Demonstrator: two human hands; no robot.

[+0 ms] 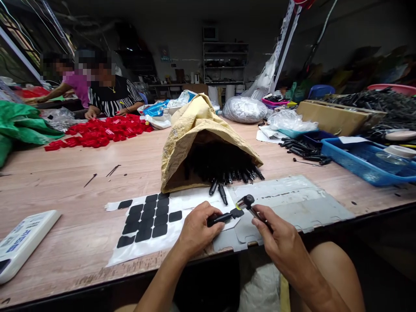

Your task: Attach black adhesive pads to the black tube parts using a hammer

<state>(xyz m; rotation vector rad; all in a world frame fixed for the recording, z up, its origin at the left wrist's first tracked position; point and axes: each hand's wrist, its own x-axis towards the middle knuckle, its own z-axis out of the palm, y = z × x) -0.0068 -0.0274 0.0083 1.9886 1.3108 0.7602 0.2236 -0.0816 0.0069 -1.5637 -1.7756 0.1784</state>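
Note:
My left hand point(201, 227) is closed on a black tube-shaped part point(223, 218), held nearly level just above the grey board. A flat black piece point(237, 213) sits at the tube's right end. My right hand point(281, 234) grips the handle of a small hammer point(244, 202), which has a shiny metal head, a black face and a yellow-green ring. The hammer head is above the tube's end, apart from it. Beyond my hands, a yellow woven sack point(182, 143) lies with its mouth toward me, full of black tube parts point(222, 194), some spilling out.
A white sheet with black square stickers point(147, 216) lies left of my hands; a grey board point(282, 201) lies to the right. A white device point(27, 240), a red heap point(107, 132), a blue tray point(360, 162) and loose black parts point(302, 149) surround them. Two people sit across the table.

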